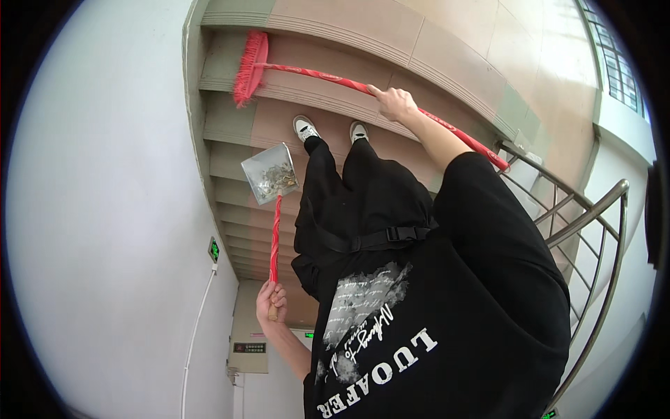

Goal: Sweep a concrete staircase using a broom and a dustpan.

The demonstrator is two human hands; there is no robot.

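Observation:
My right hand is closed around the red handle of a broom, partway along its length. The broom's pink-red bristles rest on a stair step at the upper left, close to the wall, and the handle's other end reaches the railing side. In my left hand is the end of the red-wrapped handle of a dustpan. Its pale grey metal pan hangs left of my legs over the steps and holds a small heap of brownish debris. A gap separates the pan from the bristles.
My feet, in white shoes, stand on a step of the tiled stairs. A white wall runs along the left. At the right is a metal railing, with a barred window beyond. A green sign hangs on the wall.

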